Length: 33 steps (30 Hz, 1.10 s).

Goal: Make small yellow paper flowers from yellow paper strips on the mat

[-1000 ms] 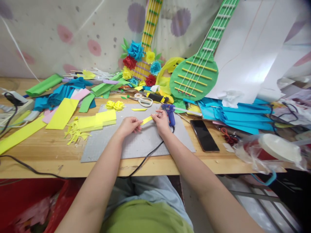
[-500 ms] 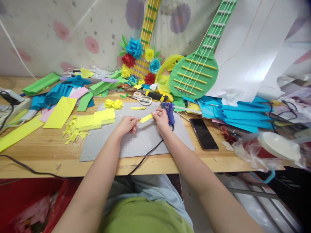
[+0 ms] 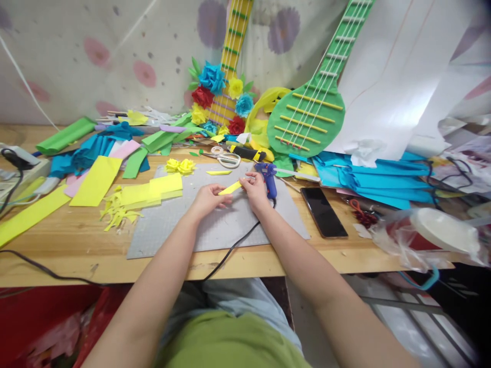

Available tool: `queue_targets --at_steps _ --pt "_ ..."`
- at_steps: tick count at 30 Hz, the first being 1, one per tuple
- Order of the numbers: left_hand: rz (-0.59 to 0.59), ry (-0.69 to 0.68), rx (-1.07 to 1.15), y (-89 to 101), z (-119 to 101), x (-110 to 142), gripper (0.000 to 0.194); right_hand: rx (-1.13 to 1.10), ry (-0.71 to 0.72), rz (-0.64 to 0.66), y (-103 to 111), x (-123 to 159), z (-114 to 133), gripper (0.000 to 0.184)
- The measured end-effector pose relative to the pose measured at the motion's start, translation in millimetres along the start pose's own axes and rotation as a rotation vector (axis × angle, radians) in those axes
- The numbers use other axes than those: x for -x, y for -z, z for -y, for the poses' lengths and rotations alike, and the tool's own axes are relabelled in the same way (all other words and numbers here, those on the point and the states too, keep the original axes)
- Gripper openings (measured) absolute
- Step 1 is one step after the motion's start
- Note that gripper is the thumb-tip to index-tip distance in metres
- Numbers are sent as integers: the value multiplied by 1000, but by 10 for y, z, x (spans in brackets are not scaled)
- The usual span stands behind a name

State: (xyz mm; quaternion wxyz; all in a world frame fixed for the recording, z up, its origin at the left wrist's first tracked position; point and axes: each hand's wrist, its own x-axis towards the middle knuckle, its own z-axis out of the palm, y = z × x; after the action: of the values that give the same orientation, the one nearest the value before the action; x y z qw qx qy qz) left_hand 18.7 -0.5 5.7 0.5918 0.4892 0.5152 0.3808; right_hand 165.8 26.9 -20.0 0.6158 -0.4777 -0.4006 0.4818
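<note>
Several yellow sheets (image 3: 165, 184) lie flat and unformed, left of finished-looking yellow flowers (image 3: 180, 166); next, the left hand (image 3: 209, 200) and right hand (image 3: 254, 190), apart, pinch opposite ends of a yellow strip (image 3: 230, 188), unformed too, over the grey mat (image 3: 215, 227). Fingers hide its ends; whether the right hand touches the glue gun (image 3: 270, 180) is unclear.

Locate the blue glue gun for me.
In the head view, the blue glue gun lies right of centre, beside the right hand, between it and the black phone.
</note>
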Motion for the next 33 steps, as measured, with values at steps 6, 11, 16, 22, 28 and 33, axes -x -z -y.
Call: queue_targets --at_steps 6,11,16,22,28,33 --pt "-20 2 -17 19 -8 10 29 5 -32 48 3 64 64 47" --pt "31 2 -19 12 -41 54 36 89 -60 228 19 134 130 52" --pt "56 -21 29 8 -65 65 45 124 -73 225 30 134 153 50" --pt "-89 -97 162 3 -24 14 35 112 -70 222 -1 127 139 50" --pt "-166 -53 130 -26 -24 3 29 153 -51 220 -24 133 140 54" --pt "-155 -17 126 -33 -71 35 28 199 -52 234 -13 145 137 58"
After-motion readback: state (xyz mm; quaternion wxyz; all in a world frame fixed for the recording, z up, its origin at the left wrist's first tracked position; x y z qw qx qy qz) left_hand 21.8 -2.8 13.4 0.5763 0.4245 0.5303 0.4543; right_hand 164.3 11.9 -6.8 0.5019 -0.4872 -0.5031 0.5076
